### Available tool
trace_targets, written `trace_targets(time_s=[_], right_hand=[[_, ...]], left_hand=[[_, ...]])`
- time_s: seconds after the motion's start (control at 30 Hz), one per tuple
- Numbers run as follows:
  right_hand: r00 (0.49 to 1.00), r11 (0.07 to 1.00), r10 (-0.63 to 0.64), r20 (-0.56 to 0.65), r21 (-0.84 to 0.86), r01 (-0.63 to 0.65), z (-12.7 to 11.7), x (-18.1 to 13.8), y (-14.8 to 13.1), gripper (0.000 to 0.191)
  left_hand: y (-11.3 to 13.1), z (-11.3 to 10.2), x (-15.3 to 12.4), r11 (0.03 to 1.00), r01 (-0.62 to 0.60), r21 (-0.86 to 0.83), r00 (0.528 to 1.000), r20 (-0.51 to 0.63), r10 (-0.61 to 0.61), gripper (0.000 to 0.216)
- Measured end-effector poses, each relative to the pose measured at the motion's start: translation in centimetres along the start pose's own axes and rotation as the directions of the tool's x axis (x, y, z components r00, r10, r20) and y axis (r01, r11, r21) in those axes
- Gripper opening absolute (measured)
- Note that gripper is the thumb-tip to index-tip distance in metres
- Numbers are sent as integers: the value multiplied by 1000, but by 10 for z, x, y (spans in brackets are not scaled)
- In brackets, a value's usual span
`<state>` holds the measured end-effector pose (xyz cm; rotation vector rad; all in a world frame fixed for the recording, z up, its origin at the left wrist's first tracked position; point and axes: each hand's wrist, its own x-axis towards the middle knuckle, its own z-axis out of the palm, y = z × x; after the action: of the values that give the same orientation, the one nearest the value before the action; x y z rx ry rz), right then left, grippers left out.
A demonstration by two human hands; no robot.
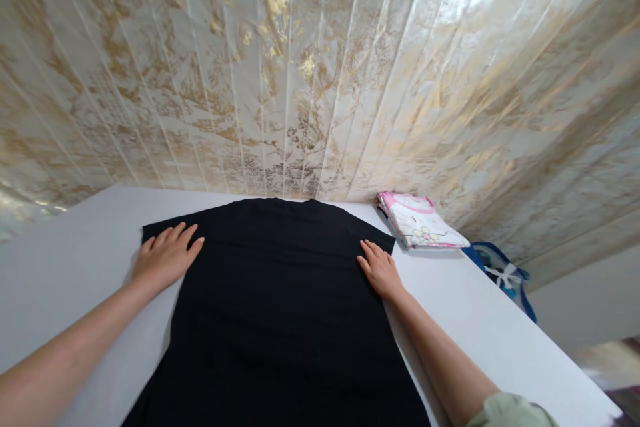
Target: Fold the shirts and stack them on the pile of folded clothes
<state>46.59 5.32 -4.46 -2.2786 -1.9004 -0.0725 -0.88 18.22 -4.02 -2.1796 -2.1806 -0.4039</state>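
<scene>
A black T-shirt (280,307) lies spread out on the white table, its neckline toward the far edge and both short sleeves stretched to the sides. My left hand (167,253) rests flat on the left sleeve, fingers extended. On the other side, my right hand (380,269) lies with fingers outstretched on the shirt near the base of the right sleeve. Neither hand grips the cloth. The shirt's lower hem is out of view below the picture.
Folded clothes (423,221), the top one white and pink with a flower print, are stacked at the table's far right. A clear bag with blue trim (505,273) sits beyond the right edge of the white table (490,320). A gold-patterned curtain (280,80) hangs behind.
</scene>
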Motion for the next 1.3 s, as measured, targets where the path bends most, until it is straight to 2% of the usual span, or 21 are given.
trace_targets(time_s=[0.1, 0.17, 0.27, 0.33, 0.4, 0.47, 0.6, 0.67, 0.8, 0.87, 1.0, 1.07, 1.13, 1.23, 1.3], right_hand=[[997, 998, 55, -62, 32, -53, 0, -5, 32, 47], [990, 996, 65, -124, 70, -57, 0, -9, 44, 45], [977, 994, 44, -208, 112, -21, -2, -10, 47, 39], [972, 994, 36, -232, 112, -11, -3, -9, 45, 34], [970, 995, 41, -238, 93, -19, -3, -8, 43, 29], [967, 997, 62, -248, 58, -50, -5, -7, 44, 26], [950, 992, 110, -292, -22, -122, -12, -9, 47, 31], [952, 995, 94, -292, 7, -96, -16, -13, 42, 30], [992, 981, 65, -111, 189, -43, -19, -24, 19, 23], [996, 974, 58, -61, 221, -43, -17, -29, 7, 25], [994, 963, -40, -102, 262, 65, -11, -31, -6, 22], [991, 931, -64, -120, 349, 103, -10, -30, -8, 19], [991, 875, -1, -131, 481, 65, -9, -28, -8, 17], [981, 785, 116, -157, 619, 6, -12, -26, -10, 16], [976, 786, 124, -178, 618, 13, -15, -28, -14, 16]], left_hand=[[-8, -2, 1, 1000, 24, -8, 998, -51, -24, 45], [-7, -7, -3, 1000, 11, -4, 992, -130, -11, 40], [-1, -16, -15, 1000, -6, -18, 964, -266, 1, 34], [3, -22, -26, 998, -15, -67, 952, -305, -6, 28], [5, -25, -38, 990, 1, -144, 963, -266, -40, 25], [8, -27, -48, 978, 37, -206, 981, -180, -75, 26], [15, -27, -58, 985, 38, -171, 993, -101, -55, 33], [20, -25, -60, 990, 14, -142, 995, -96, -27, 28], [24, -19, -58, 979, -62, -195, 994, -100, 43, 16], [23, -18, -57, 943, -62, -328, 995, -100, 30, 16], [22, -20, -55, 787, -13, -617, 991, -111, -70, 14], [22, -21, -54, 728, 12, -686, 986, -114, -124, 12], [24, -22, -53, 703, 29, -711, 980, -120, -161, 11], [27, -25, -55, 767, -22, -642, 981, -163, -108, 26], [30, -28, -56, 843, -80, -533, 985, -174, -17, 30]])
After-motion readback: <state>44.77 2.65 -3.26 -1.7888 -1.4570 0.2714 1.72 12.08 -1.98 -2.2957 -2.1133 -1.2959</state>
